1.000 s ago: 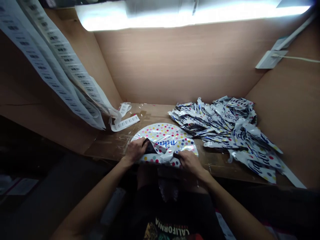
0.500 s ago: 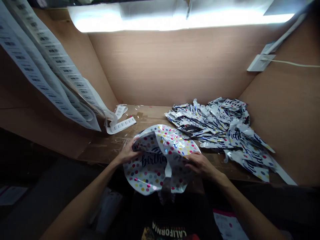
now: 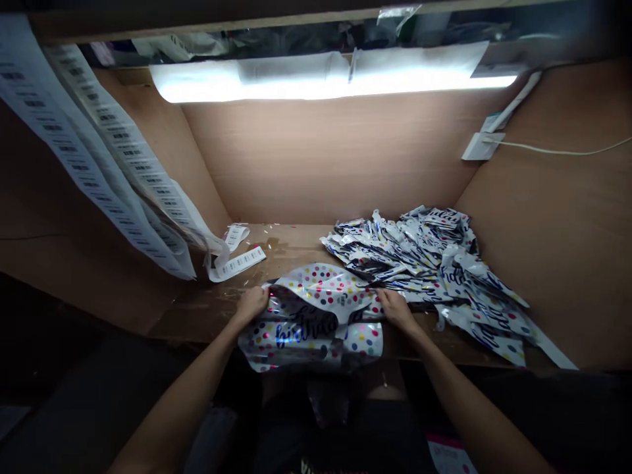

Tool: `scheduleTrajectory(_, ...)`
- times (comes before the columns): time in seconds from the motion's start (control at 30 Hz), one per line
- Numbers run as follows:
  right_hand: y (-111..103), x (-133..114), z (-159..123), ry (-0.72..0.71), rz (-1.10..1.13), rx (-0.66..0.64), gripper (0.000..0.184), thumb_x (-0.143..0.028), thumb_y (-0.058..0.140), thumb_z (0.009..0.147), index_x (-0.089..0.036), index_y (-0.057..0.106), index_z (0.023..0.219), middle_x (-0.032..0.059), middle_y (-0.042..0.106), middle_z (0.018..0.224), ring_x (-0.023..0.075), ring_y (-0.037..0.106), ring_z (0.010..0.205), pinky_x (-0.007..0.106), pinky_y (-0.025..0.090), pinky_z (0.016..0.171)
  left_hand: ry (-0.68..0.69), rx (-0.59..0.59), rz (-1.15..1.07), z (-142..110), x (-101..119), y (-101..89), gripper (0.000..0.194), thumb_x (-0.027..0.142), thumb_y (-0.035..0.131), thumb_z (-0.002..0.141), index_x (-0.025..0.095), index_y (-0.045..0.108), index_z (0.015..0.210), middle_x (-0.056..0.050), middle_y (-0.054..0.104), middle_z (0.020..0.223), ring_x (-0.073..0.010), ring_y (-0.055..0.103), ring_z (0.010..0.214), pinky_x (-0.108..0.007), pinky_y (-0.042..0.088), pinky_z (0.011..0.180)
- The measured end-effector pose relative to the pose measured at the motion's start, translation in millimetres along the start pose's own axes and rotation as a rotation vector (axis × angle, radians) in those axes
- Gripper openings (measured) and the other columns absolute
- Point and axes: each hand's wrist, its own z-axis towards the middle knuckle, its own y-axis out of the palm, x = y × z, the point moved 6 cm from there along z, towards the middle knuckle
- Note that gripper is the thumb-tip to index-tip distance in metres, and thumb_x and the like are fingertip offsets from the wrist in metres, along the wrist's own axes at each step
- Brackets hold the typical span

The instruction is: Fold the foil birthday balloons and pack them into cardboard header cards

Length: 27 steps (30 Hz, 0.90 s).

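The left hand sits at the left end of a crumpled foil balloon, its fingers bent and close together over the folded upper layer. The right hand sits at the right end, with its fingers angled down onto the same layer. Neither hand is spread flat, but whether either one is actually pinching the foil cannot be told from this view.

The balloon lies at the near edge of a wooden bench, low in the middle of the frame, between the two forearms. It is silvery, dotted in pink, yellow, blue and green, with dark blue "birthday" lettering on the lower layer. An upper layer is folded over it.

Just to the right, a heap of flattened foil balloons spreads towards the lower right, its nearest pieces almost touching the right hand's fingertips. At the upper left, long strips of barcode labels hang down, and their ends curl onto the bench beside loose cut labels. Cardboard walls surround the bench, and a fluorescent lamp glows along the top of the frame.
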Motion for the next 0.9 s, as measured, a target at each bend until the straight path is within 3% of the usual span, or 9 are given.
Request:
scheduleTrajectory(0.07, 2, 3, 6, 0.009, -0.013, -0.011, 0.038, -0.050, 0.052, 0.097, -0.017, 0.070, 0.094, 0.0114, 0.074, 0.087, 0.0258, 0.068, 0.081, 0.032, 0.048, 0.072, -0.060, 0.041, 0.079, 0, 1, 1.6, 0.052, 0.048, 0.039, 0.098, 0.013, 0.077, 0.089, -0.026, 0.076, 0.101, -0.0399, 0.072, 0.105, -0.042, 0.052, 0.085)
scheduleTrajectory(0.17, 6, 2, 4, -0.090, -0.002, -0.100, 0.037, -0.045, 0.070, 0.085, -0.018, 0.071, 0.111, 0.0092, 0.077, 0.099, 0.0248, 0.071, 0.087, 0.029, 0.051, 0.074, -0.099, 0.065, 0.153, -5, 1, 3.4, 0.055, 0.046, 0.035, 0.100, 0.013, 0.079, 0.098, -0.028, 0.076, 0.107, -0.0402, 0.073, 0.107, -0.045, 0.053, 0.089)
scheduleTrajectory(0.23, 7, -5, -3, -0.134, -0.023, -0.088, 0.032, -0.040, 0.065, 0.089, -0.019, 0.071, 0.112, 0.0084, 0.077, 0.103, 0.0244, 0.071, 0.091, 0.030, 0.051, 0.077, -0.097, 0.069, 0.187, -10, 2, 3.1, 0.058, 0.046, 0.032, 0.102, 0.013, 0.079, 0.099, -0.029, 0.075, 0.108, -0.0401, 0.073, 0.108, -0.045, 0.053, 0.090)
scheduleTrajectory(0.43, 18, -27, -23, -0.046, -0.197, 0.073, 0.032, -0.036, 0.043, 0.104, -0.019, 0.070, 0.107, 0.0128, 0.075, 0.094, 0.0260, 0.071, 0.088, 0.031, 0.047, 0.076, -0.069, 0.063, 0.275, -24, 10, 2.7, 0.049, 0.042, 0.035, 0.102, 0.019, 0.077, 0.112, -0.024, 0.076, 0.107, -0.0394, 0.073, 0.106, -0.045, 0.054, 0.086)
scheduleTrajectory(0.57, -8, 5, -41, 0.106, -0.380, 0.106, 0.036, -0.038, 0.044, 0.105, -0.015, 0.071, 0.101, 0.0156, 0.072, 0.075, 0.0279, 0.070, 0.072, 0.031, 0.041, 0.066, -0.116, 0.106, 0.310, -31, 8, 5.6, 0.055, 0.047, 0.032, 0.102, 0.017, 0.077, 0.111, -0.025, 0.076, 0.106, -0.0415, 0.073, 0.103, -0.049, 0.053, 0.086)
scheduleTrajectory(0.7, -44, 43, -67, 0.156, -0.610, 0.060, 0.044, -0.050, 0.040, 0.107, -0.019, 0.070, 0.101, 0.0137, 0.073, 0.078, 0.0278, 0.071, 0.072, 0.030, 0.036, 0.062, -0.110, 0.125, 0.321, -29, 7, -2.9, 0.056, 0.049, 0.032, 0.102, 0.015, 0.076, 0.110, -0.024, 0.077, 0.101, -0.0411, 0.073, 0.099, -0.050, 0.052, 0.087)
scheduleTrajectory(0.8, -47, 49, -85, 0.135, -0.542, -0.016, 0.046, -0.054, 0.038, 0.108, -0.022, 0.068, 0.097, 0.0111, 0.074, 0.079, 0.0276, 0.071, 0.073, 0.031, 0.037, 0.062, -0.047, 0.144, 0.343, -32, 24, -17.2, 0.042, 0.039, 0.040, 0.100, 0.015, 0.074, 0.109, -0.021, 0.076, 0.105, -0.0391, 0.071, 0.105, -0.051, 0.049, 0.095)
scheduleTrajectory(0.9, -45, 47, -95, 0.180, -0.435, 0.005, 0.044, -0.051, 0.038, 0.108, -0.022, 0.067, 0.094, 0.0103, 0.074, 0.080, 0.0275, 0.071, 0.076, 0.032, 0.039, 0.064, 0.280, 0.231, 0.273, -52, 75, -19.1, 0.034, 0.029, 0.042, 0.101, 0.018, 0.070, 0.117, -0.016, 0.072, 0.122, -0.0328, 0.064, 0.119, -0.046, 0.045, 0.104)
